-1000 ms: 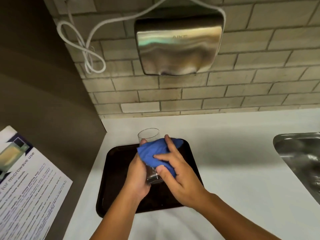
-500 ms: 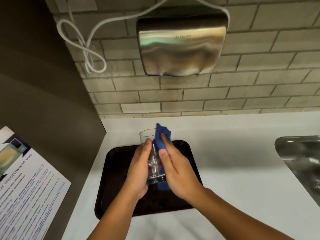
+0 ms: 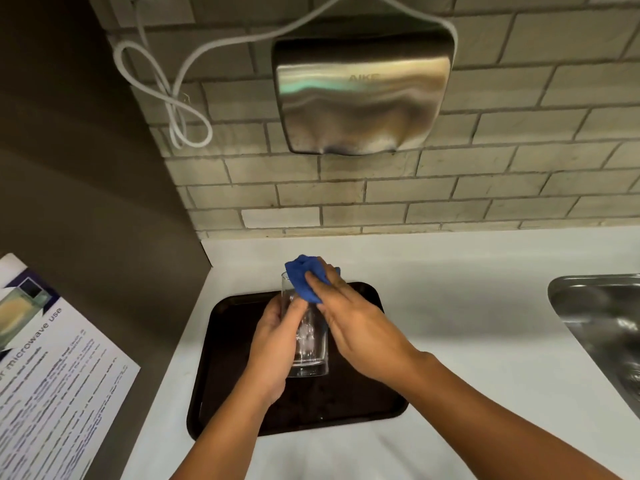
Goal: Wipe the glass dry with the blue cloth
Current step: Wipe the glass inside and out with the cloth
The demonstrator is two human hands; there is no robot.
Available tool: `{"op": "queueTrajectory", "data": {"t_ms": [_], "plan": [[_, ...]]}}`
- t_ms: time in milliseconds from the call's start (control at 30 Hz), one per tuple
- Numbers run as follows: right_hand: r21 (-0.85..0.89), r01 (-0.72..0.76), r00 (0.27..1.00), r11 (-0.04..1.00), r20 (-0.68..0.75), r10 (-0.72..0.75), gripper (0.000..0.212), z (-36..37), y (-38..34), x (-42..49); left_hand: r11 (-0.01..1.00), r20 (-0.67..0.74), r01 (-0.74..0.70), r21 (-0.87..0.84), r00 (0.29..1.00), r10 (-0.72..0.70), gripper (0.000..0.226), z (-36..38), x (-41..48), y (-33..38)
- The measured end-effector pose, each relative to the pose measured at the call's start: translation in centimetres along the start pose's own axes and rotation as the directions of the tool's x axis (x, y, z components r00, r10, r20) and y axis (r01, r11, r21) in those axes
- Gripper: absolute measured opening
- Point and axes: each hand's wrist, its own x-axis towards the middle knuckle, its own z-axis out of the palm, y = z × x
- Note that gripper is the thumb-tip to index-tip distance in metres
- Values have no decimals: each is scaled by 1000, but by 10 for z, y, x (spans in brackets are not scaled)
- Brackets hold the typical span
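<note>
1. Two bare forearms enter from 6 o'clock and meet over a dark tray that lies on the white counter.
2. The left hand, palm turned toward 3 o'clock, has its grip closed around the side of the clear glass, thumb laid along the near wall. The glass is above the tray's centre, rim tilted toward 12 o'clock.
3. The right hand, palm down, reaches from 4 o'clock; its fingers are curled and pinch the blue cloth, pressing it against the rim of the glass.
4. The cloth is bunched at the glass's 12 o'clock end, with part of it pushed over the mouth.
5. A steel sink lies at 3 o'clock, well apart from the tray.
6. A steel hand dryer with a looped white cord hangs on the tiled wall at 12 o'clock.
7. A printed notice shows at 9 o'clock.
</note>
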Motion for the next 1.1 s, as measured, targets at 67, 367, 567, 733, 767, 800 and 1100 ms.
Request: {"op": "queueTrajectory", "data": {"t_ms": [67, 367, 567, 733, 767, 800, 1100], "plan": [[-32, 52, 999, 998, -15, -52, 69, 4, 1, -5, 1000, -1, 3, -9, 1000, -3, 74, 0, -1, -1], [136, -30, 988, 990, -148, 50, 51, -3, 6, -2, 999, -53, 8, 52, 999, -6, 67, 10, 3, 5], [234, -128, 970, 964, -172, 171, 50, -2, 7, -3, 998, -69, 3, 55, 998, 1, 67, 17, 3, 11], [321, -197, 949, 926, -175, 263, 50, 4, 9, -3, 1000, -70, -6, 20, 997, 7, 69, 20, 3, 12], [329, -210, 944, 921, -177, 278, 50, 4, 8, -1, 1000, -70, -1, 15, 998, 2, 68, 21, 3, 12], [327, -203, 946, 923, -177, 271, 49, 5, 7, 0, 1000, -77, 2, 13, 997, -1, 69, 22, 3, 13], [552, -308, 925, 775, -17, 380, 50, 16, 3, -11, 995, -110, 90, -39, 990, -94, 69, 21, 5, 20]]}}
